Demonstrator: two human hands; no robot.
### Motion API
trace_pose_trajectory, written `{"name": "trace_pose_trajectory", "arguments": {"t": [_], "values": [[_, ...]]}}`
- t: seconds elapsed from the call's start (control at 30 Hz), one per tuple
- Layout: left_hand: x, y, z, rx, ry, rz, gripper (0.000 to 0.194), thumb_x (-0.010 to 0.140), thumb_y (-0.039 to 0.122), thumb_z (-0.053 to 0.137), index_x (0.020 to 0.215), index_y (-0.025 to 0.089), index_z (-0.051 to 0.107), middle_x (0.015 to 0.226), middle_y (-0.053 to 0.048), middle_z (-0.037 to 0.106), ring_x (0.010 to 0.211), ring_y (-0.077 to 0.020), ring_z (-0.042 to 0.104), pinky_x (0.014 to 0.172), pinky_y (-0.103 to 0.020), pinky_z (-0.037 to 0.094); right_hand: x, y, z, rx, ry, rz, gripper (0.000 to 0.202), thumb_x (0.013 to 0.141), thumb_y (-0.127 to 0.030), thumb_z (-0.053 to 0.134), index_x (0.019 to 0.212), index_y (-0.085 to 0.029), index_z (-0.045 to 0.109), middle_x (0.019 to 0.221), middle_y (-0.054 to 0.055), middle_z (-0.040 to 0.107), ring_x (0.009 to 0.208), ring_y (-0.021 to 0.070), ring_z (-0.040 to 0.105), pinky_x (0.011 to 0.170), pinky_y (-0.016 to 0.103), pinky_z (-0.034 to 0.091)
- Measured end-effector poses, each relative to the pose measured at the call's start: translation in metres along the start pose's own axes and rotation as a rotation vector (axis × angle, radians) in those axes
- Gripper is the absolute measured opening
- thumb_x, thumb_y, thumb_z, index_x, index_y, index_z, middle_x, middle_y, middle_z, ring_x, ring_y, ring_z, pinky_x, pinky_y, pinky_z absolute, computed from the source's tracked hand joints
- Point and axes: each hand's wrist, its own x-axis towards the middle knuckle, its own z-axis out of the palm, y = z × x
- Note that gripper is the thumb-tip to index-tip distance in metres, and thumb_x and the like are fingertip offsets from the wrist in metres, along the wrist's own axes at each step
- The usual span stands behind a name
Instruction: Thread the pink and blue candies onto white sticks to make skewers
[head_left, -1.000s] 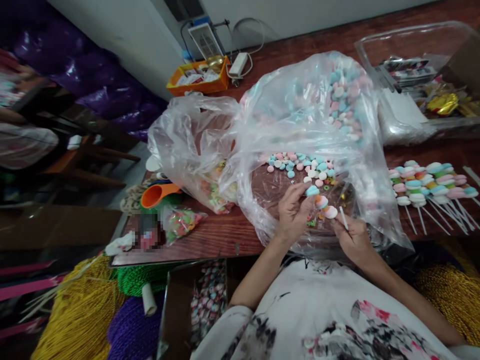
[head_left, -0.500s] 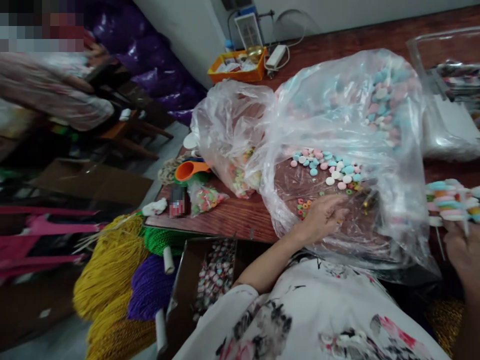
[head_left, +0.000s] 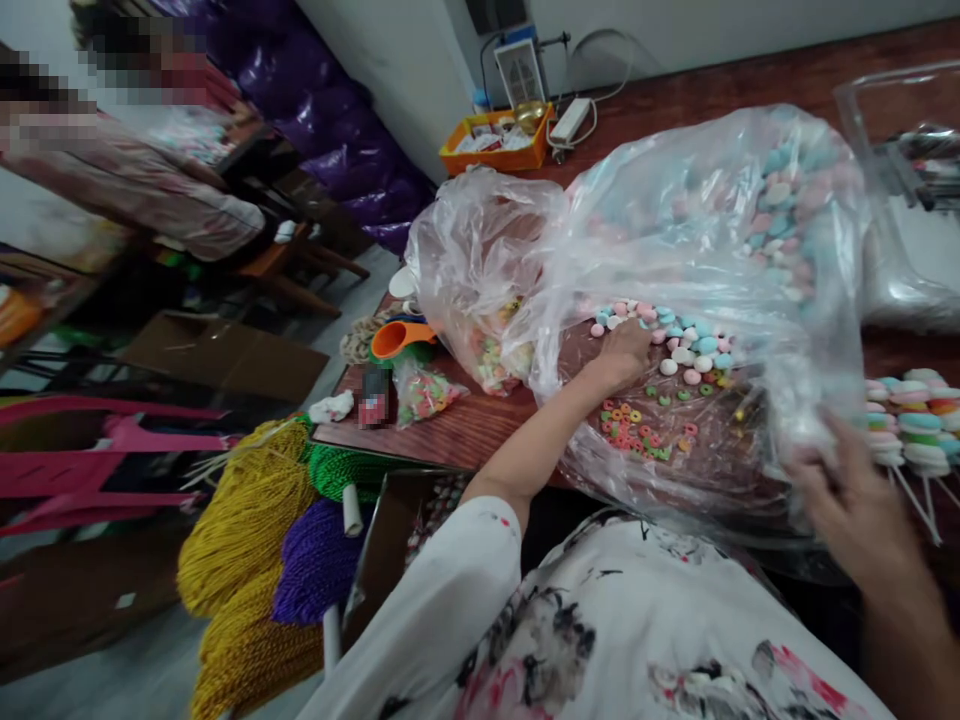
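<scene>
My left hand (head_left: 626, 355) reaches into the near edge of a pile of pink, blue and white button-shaped pieces (head_left: 694, 345). Its fingers are bent down and together among them; what they hold is hidden. Small coloured rings (head_left: 637, 435) lie on the clear plastic just nearer to me. My right hand (head_left: 847, 485), smeared by motion, is beside the right edge of the big clear plastic bag (head_left: 675, 230); whether it grips the plastic does not show. Right of that hand, stacks of the pastel pieces on white sticks (head_left: 919, 425) lie at the table's edge.
A smaller clear bag (head_left: 480, 250), an orange scoop (head_left: 397, 340) and a small bag of rings (head_left: 427, 390) are on the table's left side. Behind stands an orange tray (head_left: 495, 155). Yellow cord bundles (head_left: 247, 530) hang at the left, near a pink chair (head_left: 150, 450). Another person sits beyond.
My left hand has moved from the small rings up to the pastel pieces. My right hand has come left from the stick stacks toward the bag's edge. The view has shifted slightly.
</scene>
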Motion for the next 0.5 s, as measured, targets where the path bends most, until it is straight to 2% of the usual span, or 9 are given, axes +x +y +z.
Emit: {"name": "trace_pose_trajectory", "arguments": {"t": [0.03,0.1,0.2,0.27,0.4,0.5], "values": [[0.001,-0.001,0.003,-0.039,0.023,0.007,0.026,0.084,0.010,0.060,0.103,0.011,0.077,0.116,-0.017,0.072,0.106,-0.0285,0.068,0.095,-0.038,0.053,0.006,-0.004,0.019,-0.010,-0.057,0.036,0.061,0.095,-0.052,0.057,0.150,-0.026,0.051,0.088,0.006,0.074,0.064,0.0246,0.065,0.055,0.036,0.047],[0.001,-0.005,0.008,-0.196,0.124,0.053,0.025,0.084,0.012,0.061,0.103,0.014,0.077,0.110,-0.012,0.075,0.102,-0.0255,0.068,0.096,-0.037,0.052,0.012,-0.006,0.049,0.155,-0.073,0.030,0.045,0.098,-0.046,0.051,0.136,-0.024,0.063,0.076,0.002,0.068,0.063,0.0194,0.062,0.060,0.032,0.050],[0.004,-0.010,0.013,-0.443,0.273,0.130,0.024,0.086,0.014,0.060,0.101,0.017,0.078,0.104,-0.007,0.076,0.098,-0.0225,0.068,0.096,-0.037,0.052,0.007,0.000,0.074,0.447,-0.021,0.070,0.030,0.099,-0.040,0.053,0.115,-0.022,0.071,0.060,-0.004,0.053,0.055,0.0133,0.051,0.055,0.026,0.045],[0.011,-0.008,0.015,-0.383,0.235,0.161,0.023,0.084,0.013,0.061,0.098,0.016,0.078,0.105,-0.009,0.076,0.101,-0.0236,0.067,0.097,-0.037,0.052,0.001,0.003,0.081,0.554,0.009,0.144,0.025,0.098,-0.039,0.059,0.110,-0.021,0.072,0.061,-0.004,0.052,0.054,0.0111,0.048,0.052,0.024,0.041],[0.022,0.007,0.018,-0.034,0.046,0.188,0.023,0.086,0.009,0.056,0.097,0.012,0.076,0.108,-0.015,0.075,0.107,-0.0261,0.066,0.103,-0.040,0.049,-0.001,0.003,0.085,0.664,0.004,0.270,0.025,0.094,-0.040,0.066,0.109,-0.021,0.072,0.070,-0.002,0.060,0.054,0.0091,0.048,0.048,0.022,0.039],[0.016,0.012,0.017,0.036,0.080,0.172,0.027,0.092,0.011,0.050,0.104,0.013,0.075,0.116,-0.016,0.073,0.113,-0.0272,0.064,0.107,-0.043,0.048,0.001,-0.001,0.086,0.714,0.047,0.318,0.025,0.091,-0.040,0.069,0.107,-0.020,0.073,0.074,-0.001,0.064,0.051,0.0086,0.049,0.045,0.022,0.039]]}}
